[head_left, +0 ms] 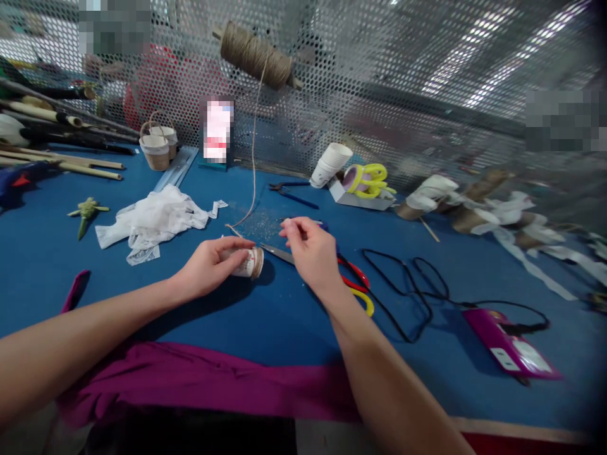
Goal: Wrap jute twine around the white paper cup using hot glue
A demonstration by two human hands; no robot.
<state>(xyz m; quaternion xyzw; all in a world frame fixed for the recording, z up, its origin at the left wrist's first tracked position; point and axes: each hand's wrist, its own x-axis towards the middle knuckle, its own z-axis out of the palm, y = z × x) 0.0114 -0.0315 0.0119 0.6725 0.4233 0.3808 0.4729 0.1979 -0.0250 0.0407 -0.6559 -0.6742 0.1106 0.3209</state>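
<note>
My left hand (218, 262) is closed around a small white paper cup (246, 264) lying on its side, printed with small marks. Brown twine is wound round the cup's rim end, which points right. A strand of twine (255, 145) hangs from a spool (256, 55) and runs down to just behind my left fingers. To the right of the cup, my right hand (310, 249) is raised with its fingers pinched; whatever is between the tips is too small to make out. Scissors (279, 254) with red and yellow handles lie partly hidden under that hand.
White crumpled cloth strips (164, 215) lie at left, near small baskets (155, 150) and a phone (217, 133). Pliers (296, 193), stacked paper cups (331, 163) and a white box (360, 197) stand behind. A black cable (403, 291) leads to a purple power strip (509, 344) at right.
</note>
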